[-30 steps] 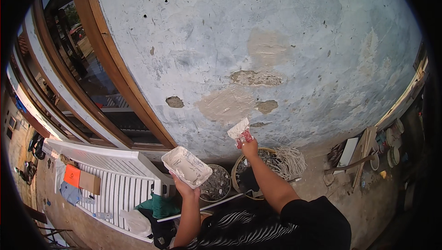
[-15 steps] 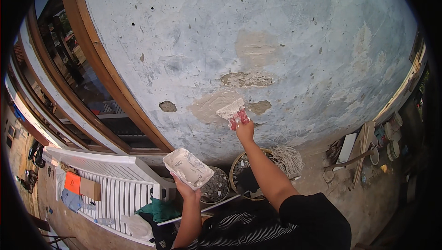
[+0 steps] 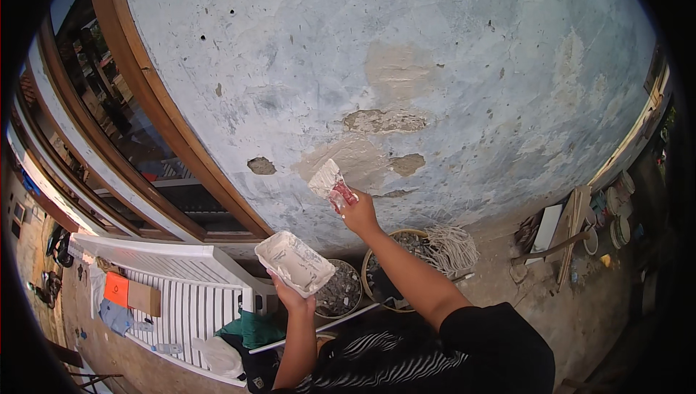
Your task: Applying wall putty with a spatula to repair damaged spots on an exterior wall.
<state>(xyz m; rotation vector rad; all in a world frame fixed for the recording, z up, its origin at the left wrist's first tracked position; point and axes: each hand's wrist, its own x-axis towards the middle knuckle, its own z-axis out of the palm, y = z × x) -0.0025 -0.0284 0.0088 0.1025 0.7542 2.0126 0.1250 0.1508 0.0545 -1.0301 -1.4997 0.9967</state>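
Note:
In my right hand (image 3: 359, 214) is a putty knife (image 3: 335, 185) with a red handle, its blade coated in pale filler. The blade is at the lower left of a beige filled patch (image 3: 362, 162) on the worn blue-white wall (image 3: 464, 39); whether it touches the wall I cannot tell. My left hand (image 3: 291, 297) holds a rectangular white tub (image 3: 296, 263) from below, smeared inside with the same filler. Bare chipped spots show around the patch: a small hole (image 3: 262, 166) to its left, another (image 3: 407, 165) to its right and a wider one (image 3: 386, 121) above.
Below the wall stand two buckets of rubble (image 3: 341, 289) and a mop head (image 3: 451, 249). A white slatted bench (image 3: 177, 314) at left carries boxes, bottles and cloth. Brown window frames (image 3: 167, 111) border the wall. Planks (image 3: 573, 238) and pots lean at right.
My right hand has moved the putty knife left and slightly down across the patch, turning the blade up and leftward. The left hand and tub have stayed nearly still.

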